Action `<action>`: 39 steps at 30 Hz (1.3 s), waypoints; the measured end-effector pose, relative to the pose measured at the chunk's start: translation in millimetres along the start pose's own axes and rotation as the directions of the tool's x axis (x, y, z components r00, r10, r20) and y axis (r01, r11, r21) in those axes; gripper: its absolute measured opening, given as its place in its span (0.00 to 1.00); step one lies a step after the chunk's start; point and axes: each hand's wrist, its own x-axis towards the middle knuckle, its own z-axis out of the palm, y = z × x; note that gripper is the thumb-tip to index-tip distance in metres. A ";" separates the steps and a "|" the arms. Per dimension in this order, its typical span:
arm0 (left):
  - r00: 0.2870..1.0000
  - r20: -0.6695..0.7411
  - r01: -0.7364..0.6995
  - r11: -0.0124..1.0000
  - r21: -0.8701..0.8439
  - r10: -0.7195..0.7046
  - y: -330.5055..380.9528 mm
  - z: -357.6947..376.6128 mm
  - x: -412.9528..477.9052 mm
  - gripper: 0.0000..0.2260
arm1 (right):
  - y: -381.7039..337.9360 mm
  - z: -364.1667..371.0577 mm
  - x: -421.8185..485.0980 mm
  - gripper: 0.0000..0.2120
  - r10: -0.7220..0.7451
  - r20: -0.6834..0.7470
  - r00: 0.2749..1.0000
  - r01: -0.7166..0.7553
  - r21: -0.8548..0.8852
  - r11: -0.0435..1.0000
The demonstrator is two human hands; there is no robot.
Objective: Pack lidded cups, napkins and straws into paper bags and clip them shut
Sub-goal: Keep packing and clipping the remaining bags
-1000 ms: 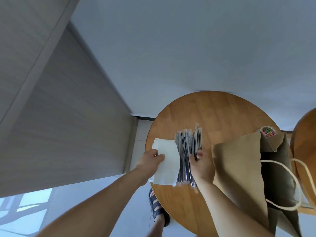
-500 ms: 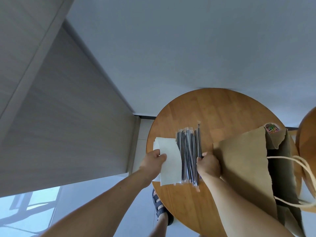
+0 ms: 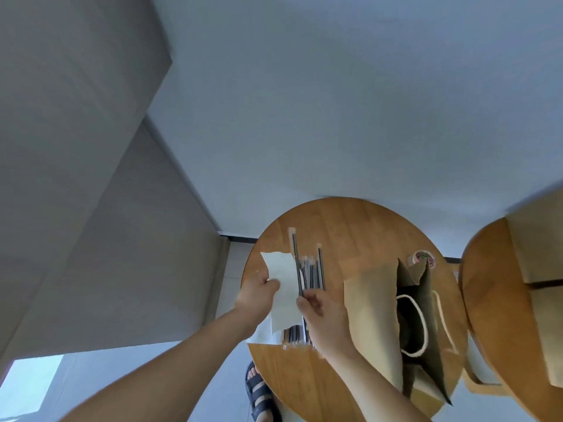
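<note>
Close in, the left hand (image 3: 259, 295) pinches a white napkin (image 3: 283, 281) and the right hand (image 3: 324, 315) pinches one wrapped straw (image 3: 295, 257), angled clear of the straw pile (image 3: 315, 275), likely for loading together. Beside them the paper bag (image 3: 371, 315) stands open-mouthed; behind it waits the clip tub (image 3: 422, 259).
</note>
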 end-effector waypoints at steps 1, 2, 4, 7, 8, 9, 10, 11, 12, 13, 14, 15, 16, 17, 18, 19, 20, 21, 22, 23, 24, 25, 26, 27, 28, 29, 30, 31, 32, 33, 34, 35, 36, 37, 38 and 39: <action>1.000 0.013 -0.016 1.000 -0.021 0.016 5.9 1.0 -6.6 0.10 | -8.7 -2.5 -7.1 0.03 0.006 0.032 0.999 -0.006 0.004 1.000; 0.999 0.022 -0.028 0.999 -0.046 0.029 11.6 2.3 -13.0 0.10 | -16.6 -5.9 -12.5 0.03 0.009 0.050 0.999 -0.008 -0.003 1.000; 0.997 0.041 -0.062 0.993 -0.099 0.067 21.7 5.2 -24.9 0.10 | -30.8 -15.3 -19.4 0.04 0.007 0.042 0.999 -0.006 -0.007 1.000; 0.984 0.061 -0.160 0.981 -0.113 0.168 38.7 9.9 -43.3 0.06 | -49.3 -31.5 -25.9 0.05 -0.001 0.002 1.000 0.001 0.045 0.999; 0.977 0.057 -0.199 0.974 -0.109 0.206 44.5 11.1 -47.9 0.06 | -54.8 -36.6 -27.9 0.05 -0.008 -0.001 1.000 0.008 0.062 0.998; 0.970 0.049 -0.233 0.965 -0.119 0.240 50.5 12.4 -52.0 0.06 | -59.9 -41.9 -29.4 0.05 -0.025 -0.005 1.000 0.025 0.067 0.997; 0.963 0.042 -0.259 0.955 -0.142 0.268 57.1 14.1 -55.6 0.05 | -64.8 -47.8 -30.2 0.06 -0.047 -0.012 0.999 0.048 0.057 0.997; 0.955 0.044 -0.282 0.945 -0.163 0.293 64.5 15.9 -59.2 0.04 | -70.0 -54.2 -30.6 0.06 -0.069 -0.021 0.997 0.070 0.036 0.997; 0.946 0.055 -0.305 0.935 -0.183 0.319 73.3 17.7 -63.3 0.05 | -75.6 -61.4 -30.9 0.06 -0.088 -0.029 0.996 0.089 0.013 0.996; 0.936 0.074 -0.324 0.925 -0.198 0.344 83.1 19.1 -67.8 0.06 | -81.1 -68.7 -30.4 0.06 -0.105 -0.036 0.994 0.105 -0.008 0.994; 0.925 0.093 -0.342 0.915 -0.215 0.368 93.7 20.4 -72.5 0.06 | -86.5 -76.6 -30.0 0.06 -0.123 -0.048 0.991 0.121 -0.026 0.992; 0.914 0.110 -0.359 0.904 -0.232 0.391 105.0 21.6 -77.2 0.06 | -92.4 -85.2 -29.8 0.05 -0.143 -0.075 0.987 0.139 -0.046 0.989; 0.902 0.122 -0.375 0.892 -0.252 0.414 116.5 22.9 -82.3 0.05 | -98.6 -94.7 -30.2 0.06 -0.164 -0.124 0.979 0.157 -0.061 0.986; 0.892 0.130 -0.387 0.880 -0.275 0.433 128.3 24.3 -86.8 0.05 | -104.6 -105.0 -30.5 0.10 -0.185 -0.198 0.963 0.175 -0.065 0.982; 0.882 0.139 -0.394 0.866 -0.308 0.450 139.9 25.9 -91.3 0.05 | -111.0 -116.3 -30.2 0.16 -0.193 -0.279 0.941 0.186 -0.049 0.981; 0.870 0.155 -0.399 0.852 -0.340 0.469 150.7 28.3 -96.3 0.05 | -117.7 -128.5 -29.8 0.22 -0.184 -0.340 0.922 0.192 -0.010 0.981; 0.852 0.181 -0.405 0.837 -0.368 0.492 160.4 31.7 -101.6 0.06 | -125.1 -141.1 -30.2 0.28 -0.158 -0.353 0.922 0.186 0.046 0.981; 0.829 0.215 -0.412 0.824 -0.389 0.516 168.7 36.0 -106.8 0.08 | -131.6 -152.9 -31.2 0.30 -0.141 -0.320 0.937 0.187 0.119 0.975; 0.805 0.252 -0.419 0.815 -0.400 0.537 175.3 41.5 -112.1 0.09 | -136.4 -163.9 -32.3 0.28 -0.146 -0.258 0.955 0.198 0.188 0.962; 0.784 0.285 -0.428 0.812 -0.398 0.552 180.2 47.6 -117.0 0.10 | -139.1 -173.1 -33.2 0.25 -0.168 -0.190 0.967 0.211 0.238 0.948; 0.769 0.308 -0.436 0.812 -0.389 0.560 183.5 54.4 -120.6 0.10 | -141.5 -180.7 -34.9 0.20 -0.193 -0.142 0.971 0.225 0.264 0.938; 0.762 0.320 -0.439 0.813 -0.383 0.562 185.6 61.6 -122.8 0.10 | -142.7 -186.9 -36.5 0.16 -0.212 -0.121 0.970 0.238 0.273 0.932; 0.763 0.322 -0.438 0.814 -0.381 0.561 186.8 68.4 -124.4 0.09 | -142.3 -192.0 -37.6 0.13 -0.222 -0.124 0.967 0.248 0.272 0.930; 0.769 0.315 -0.435 0.816 -0.381 0.557 187.5 74.7 -125.5 0.08 | -140.8 -196.8 -38.1 0.11 -0.228 -0.136 0.964 0.257 0.263 0.930; 0.777 0.306 -0.432 0.819 -0.378 0.550 187.5 80.4 -125.8 0.08 | -138.5 -201.9 -38.2 0.09 -0.233 -0.150 0.961 0.265 0.252 0.931; 0.781 0.302 -0.429 0.821 -0.375 0.546 187.1 85.0 -125.1 0.08 | -135.4 -206.8 -38.3 0.06 -0.233 -0.157 0.960 0.266 0.246 0.932; 0.779 0.307 -0.430 0.822 -0.373 0.546 186.7 88.5 -124.2 0.08 | -132.0 -211.6 -38.5 0.05 -0.222 -0.150 0.964 0.254 0.249 0.935; 0.774 0.315 -0.433 0.823 -0.368 0.549 186.1 90.5 -122.9 0.09 | -128.3 -215.9 -38.5 0.04 -0.208 -0.127 0.970 0.234 0.254 0.938; 0.769 0.325 -0.441 0.824 -0.355 0.551 184.6 91.1 -120.5 0.11 | -124.9 -219.9 -38.5 0.04 -0.196 -0.103 0.975 0.216 0.248 0.944; 0.767 0.334 -0.449 0.830 -0.331 0.548 182.0 90.7 -116.9 0.13 | -122.5 -223.7 -37.9 0.03 -0.186 -0.103 0.977 0.205 0.223 0.953; 0.768 0.343 -0.463 0.839 -0.287 0.541 177.8 89.7 -112.3 0.13 | -120.5 -227.6 -35.8 0.04 -0.171 -0.142 0.975 0.196 0.190 0.962; 0.771 0.352 -0.492 0.847 -0.200 0.531 171.9 87.7 -107.3 0.12 | -118.9 -231.6 -31.4 0.04 -0.147 -0.215 0.966 0.184 0.165 0.969; 0.781 0.360 -0.532 0.846 -0.044 0.510 164.2 84.5 -101.7 0.13 | -117.9 -235.1 -25.8 0.05 -0.114 -0.300 0.947 0.169 0.166 0.972; 0.796 0.382 -0.559 0.811 0.170 0.469 154.7 81.4 -95.2 0.16 | -117.8 -237.7 -19.8 0.05 -0.077 -0.373 0.925 0.159 0.193 0.968; 0.809 0.430 -0.563 0.737 0.374 0.400 143.4 79.2 -87.9 0.21 | -118.7 -239.1 -13.5 0.04 -0.044 -0.422 0.906 0.151 0.225 0.962; 0.817 0.492 -0.554 0.645 0.527 0.300 130.6 79.0 -81.7 0.27 | -120.1 -238.2 -7.1 0.04 -0.015 -0.452 0.892 0.145 0.255 0.956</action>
